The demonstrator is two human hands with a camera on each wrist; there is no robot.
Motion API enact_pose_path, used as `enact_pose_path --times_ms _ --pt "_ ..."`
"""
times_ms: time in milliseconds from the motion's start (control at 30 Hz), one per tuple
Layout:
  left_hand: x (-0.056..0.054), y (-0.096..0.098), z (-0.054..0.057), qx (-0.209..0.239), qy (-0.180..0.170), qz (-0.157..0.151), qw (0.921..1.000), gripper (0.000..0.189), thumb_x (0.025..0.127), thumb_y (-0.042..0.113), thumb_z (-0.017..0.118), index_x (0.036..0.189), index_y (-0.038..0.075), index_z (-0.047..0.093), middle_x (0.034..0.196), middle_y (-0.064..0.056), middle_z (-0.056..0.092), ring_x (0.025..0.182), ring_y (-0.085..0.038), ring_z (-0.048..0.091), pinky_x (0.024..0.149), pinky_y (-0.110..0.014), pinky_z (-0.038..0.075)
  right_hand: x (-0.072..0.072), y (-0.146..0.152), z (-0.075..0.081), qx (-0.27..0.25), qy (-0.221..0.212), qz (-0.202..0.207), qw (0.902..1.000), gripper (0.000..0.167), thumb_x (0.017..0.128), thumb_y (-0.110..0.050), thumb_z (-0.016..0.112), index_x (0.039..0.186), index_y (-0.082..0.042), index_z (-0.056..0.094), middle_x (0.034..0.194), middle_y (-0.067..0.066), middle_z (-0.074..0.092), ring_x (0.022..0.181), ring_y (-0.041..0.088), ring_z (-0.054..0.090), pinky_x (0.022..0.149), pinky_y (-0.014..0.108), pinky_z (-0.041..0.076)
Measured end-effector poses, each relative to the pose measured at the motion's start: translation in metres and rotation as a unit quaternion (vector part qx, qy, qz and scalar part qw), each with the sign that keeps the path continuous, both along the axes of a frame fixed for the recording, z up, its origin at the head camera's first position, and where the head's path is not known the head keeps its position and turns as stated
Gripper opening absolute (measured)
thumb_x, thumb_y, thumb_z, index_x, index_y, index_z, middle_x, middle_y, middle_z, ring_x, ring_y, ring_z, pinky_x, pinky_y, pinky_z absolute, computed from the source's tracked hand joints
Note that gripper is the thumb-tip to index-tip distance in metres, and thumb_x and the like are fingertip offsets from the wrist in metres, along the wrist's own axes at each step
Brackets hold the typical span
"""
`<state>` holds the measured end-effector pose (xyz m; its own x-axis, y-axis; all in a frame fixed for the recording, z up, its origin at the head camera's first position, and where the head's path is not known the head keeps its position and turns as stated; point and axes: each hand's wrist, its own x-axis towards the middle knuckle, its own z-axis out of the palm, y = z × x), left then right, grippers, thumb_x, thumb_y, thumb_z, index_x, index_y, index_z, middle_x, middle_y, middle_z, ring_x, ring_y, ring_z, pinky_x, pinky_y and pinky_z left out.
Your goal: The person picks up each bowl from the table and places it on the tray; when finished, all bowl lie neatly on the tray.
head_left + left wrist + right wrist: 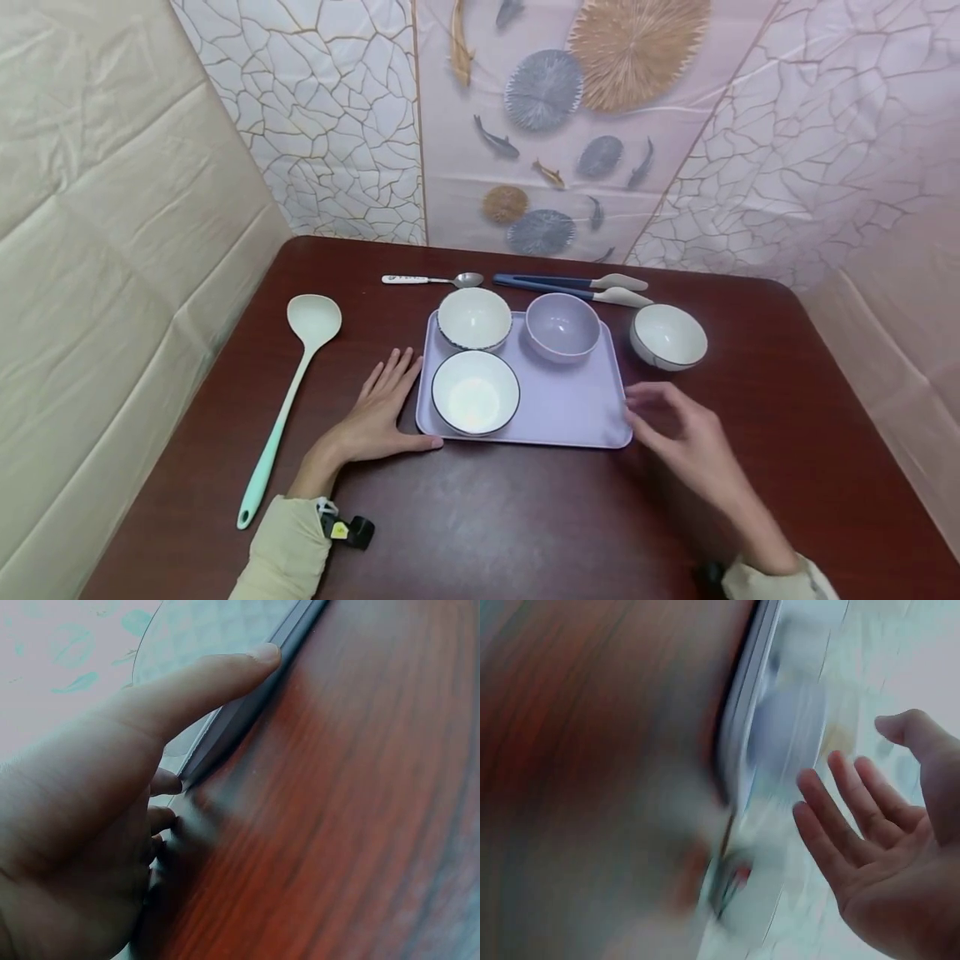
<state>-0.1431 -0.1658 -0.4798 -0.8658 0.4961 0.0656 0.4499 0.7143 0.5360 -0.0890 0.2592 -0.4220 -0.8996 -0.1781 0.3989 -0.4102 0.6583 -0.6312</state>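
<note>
A lilac tray [573, 404] carries a white bowl with a dark rim [476, 392] at its front left. Behind that sits a white bowl with a patterned edge [475, 318], beside a purple bowl [562, 327]. My left hand [375, 421] lies at the tray's left end, fingers straight against its side and thumb [255, 664] along the front edge. At the right end, my right hand [686, 437] has its fingertips near the tray's rim. In the right wrist view its fingers [847, 817] are apart and loosely bent, with nothing between them.
Another white bowl [667, 336] stands right of the tray. Behind the tray lie a spoon [438, 279] and blue-handled tongs [573, 287]. A long ladle [300, 367] with a mint handle rests at the left of the dark wooden table [480, 525]. Cloth-covered walls [337, 125] surround the table.
</note>
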Motion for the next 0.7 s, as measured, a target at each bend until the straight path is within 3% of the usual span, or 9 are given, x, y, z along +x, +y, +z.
enact_pose_path --times_ms 133,233,333,467,700 --pt "0.002 -0.003 -0.001 0.004 0.0 0.004 1.0 0.123 0.071 0.073 0.07 0.157 0.004 0.015 0.162 -0.015 0.005 0.148 -0.03 -0.002 0.117 -0.049 0.001 -0.001 0.04 -0.003 0.012 -0.032 -0.082 0.996 0.032 0.086 -0.012 0.077 0.116 -0.009 0.066 0.099 0.002 0.071 0.089 0.007 0.064 0.077 0.01 0.047" --pt "0.003 -0.004 -0.001 0.005 -0.001 0.006 1.0 0.123 0.071 0.072 0.071 0.157 0.004 0.015 0.162 -0.014 0.006 0.148 -0.03 -0.002 0.117 -0.049 0.001 -0.009 0.06 -0.002 0.012 -0.056 -0.156 0.9862 0.052 0.085 -0.022 0.078 0.129 -0.005 0.055 0.112 0.01 0.066 0.098 0.016 0.062 0.08 0.011 0.046" --pt "0.004 -0.004 -0.002 0.006 0.001 0.004 1.0 0.123 0.071 0.073 0.071 0.157 0.004 0.016 0.162 -0.015 0.006 0.148 -0.031 -0.001 0.116 -0.051 0.002 -0.022 0.072 0.0 -0.013 -0.085 -0.195 0.977 0.08 0.083 -0.028 0.081 0.144 -0.004 0.035 0.131 0.018 0.052 0.114 0.032 0.054 0.095 0.029 0.047" --pt "0.004 -0.003 -0.002 0.011 0.001 0.004 0.9999 0.122 0.072 0.071 0.072 0.157 0.004 0.016 0.162 -0.014 0.006 0.148 -0.031 -0.001 0.116 -0.051 0.002 -0.044 0.08 0.001 -0.036 -0.108 -0.179 0.9772 0.102 0.08 -0.029 0.083 0.152 -0.004 0.015 0.147 0.026 0.032 0.13 0.045 0.037 0.104 0.06 0.033" --pt "0.003 0.001 0.001 0.009 0.003 -0.001 1.0 0.122 0.072 0.071 0.072 0.157 0.005 0.015 0.163 -0.014 0.005 0.148 -0.03 -0.001 0.117 -0.05 0.002 -0.072 0.078 -0.009 -0.032 -0.104 -0.147 0.9831 0.117 0.073 -0.027 0.089 0.152 0.0 0.006 0.149 0.033 0.023 0.138 0.045 0.025 0.11 0.058 0.022"
